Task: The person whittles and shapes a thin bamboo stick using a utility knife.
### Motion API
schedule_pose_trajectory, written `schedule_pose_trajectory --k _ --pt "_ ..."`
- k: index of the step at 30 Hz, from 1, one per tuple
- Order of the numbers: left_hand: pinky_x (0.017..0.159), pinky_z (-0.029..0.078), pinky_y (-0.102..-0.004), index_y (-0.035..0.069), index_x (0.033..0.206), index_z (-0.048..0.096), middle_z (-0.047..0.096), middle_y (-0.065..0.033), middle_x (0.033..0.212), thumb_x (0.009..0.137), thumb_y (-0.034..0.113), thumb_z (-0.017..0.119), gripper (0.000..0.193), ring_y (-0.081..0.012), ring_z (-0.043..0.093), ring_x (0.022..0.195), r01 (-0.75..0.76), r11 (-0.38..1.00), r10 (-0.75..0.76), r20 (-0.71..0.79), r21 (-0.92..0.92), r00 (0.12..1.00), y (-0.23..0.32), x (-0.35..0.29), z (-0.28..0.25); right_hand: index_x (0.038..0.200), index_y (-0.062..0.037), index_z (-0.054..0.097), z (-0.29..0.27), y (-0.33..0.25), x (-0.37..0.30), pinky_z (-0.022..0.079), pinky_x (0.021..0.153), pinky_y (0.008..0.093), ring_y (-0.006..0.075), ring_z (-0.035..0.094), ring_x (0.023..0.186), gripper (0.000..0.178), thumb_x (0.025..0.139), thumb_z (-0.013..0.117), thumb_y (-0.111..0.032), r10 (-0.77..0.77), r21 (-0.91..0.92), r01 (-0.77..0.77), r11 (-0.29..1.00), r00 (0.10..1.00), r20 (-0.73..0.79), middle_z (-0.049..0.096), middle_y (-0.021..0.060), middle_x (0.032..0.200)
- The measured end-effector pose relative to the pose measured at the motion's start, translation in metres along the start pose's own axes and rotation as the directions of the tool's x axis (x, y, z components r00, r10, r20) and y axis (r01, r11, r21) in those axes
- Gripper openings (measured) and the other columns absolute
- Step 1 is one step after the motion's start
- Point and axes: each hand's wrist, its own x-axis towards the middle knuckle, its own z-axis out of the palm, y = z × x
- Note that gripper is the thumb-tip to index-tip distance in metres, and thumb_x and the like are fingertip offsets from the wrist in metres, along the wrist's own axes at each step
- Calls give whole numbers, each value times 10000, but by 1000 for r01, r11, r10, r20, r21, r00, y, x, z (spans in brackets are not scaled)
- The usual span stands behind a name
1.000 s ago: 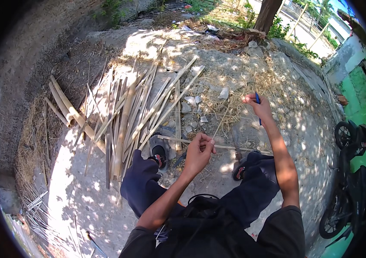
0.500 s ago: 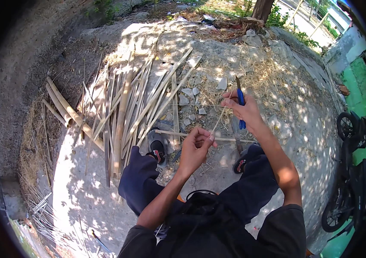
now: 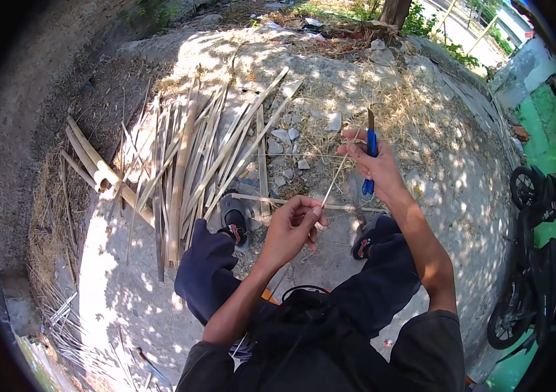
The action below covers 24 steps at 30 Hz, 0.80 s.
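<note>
bamboo sliver [image 3: 335, 179] slants above the dappled ground [image 3: 451, 215], between left hand [image 3: 293, 227] and right hand [image 3: 373, 160]: the left pinches its lower end with thumb and fingers, the right its upper end while also gripping a blue utility knife [image 3: 372, 144], blade bare. so thin a sliver could snap if bent sharply; a slackened right grip could swing that edge onto fingers. farther out, the bamboo slat [image 3: 254, 197] could trip a careless step.

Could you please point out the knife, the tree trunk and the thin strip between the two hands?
Knife [image 3: 373, 144]: head view, on its blue handle.
Tree trunk [image 3: 395, 12]: head view, on its lower part.
Thin strip [image 3: 335, 180]: head view, on its middle stretch.
</note>
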Motion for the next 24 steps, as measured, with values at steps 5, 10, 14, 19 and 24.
schedule_pose_trajectory --k 5,10,14,19,24 --pt "579 575 -258 -6 1199 604 728 -83 942 1090 200 596 234 -87 624 639 5 1000 -6 81 13 997 -2 0 0 1350 -27 624 -11 1 -2 277 452 182 -26 379 522 331 1043 671 -142 -53 34 53 998 999 -1 784 101 1032" --pt "575 548 -247 -7 1204 601 736 -72 926 1087 204 605 242 -80 616 627 43 998 -47 117 38 992 -1 0 4 1367 -25 616 -20 -4 -7 277 447 181 -28 377 514 346 1043 666 -137 -66 60 68 996 997 -28 783 114 1054" --pt "499 481 -228 3 1167 566 738 -58 884 1081 181 606 202 -67 586 568 46 996 -55 112 76 992 6 0 10 1382 -23 606 -27 -7 -13 282 438 178 -25 373 498 361 1043 662 -134 -58 36 61 997 996 -71 784 134 1083" --pt "463 426 -216 33 1123 549 735 -57 851 1077 211 625 199 -61 566 548 43 993 -54 99 108 994 4 3 17 1393 -21 593 -36 -8 -20 287 430 176 -24 371 487 370 1043 653 -126 -68 39 70 997 995 -68 783 145 1102" --pt "455 401 -216 37 1105 525 740 -74 843 1085 208 610 192 -61 558 531 -10 995 2 79 103 997 -1 7 24 1404 -33 586 -47 -6 -26 285 429 184 -17 371 488 396 1030 667 -131 -63 15 64 998 994 -87 787 118 1073"
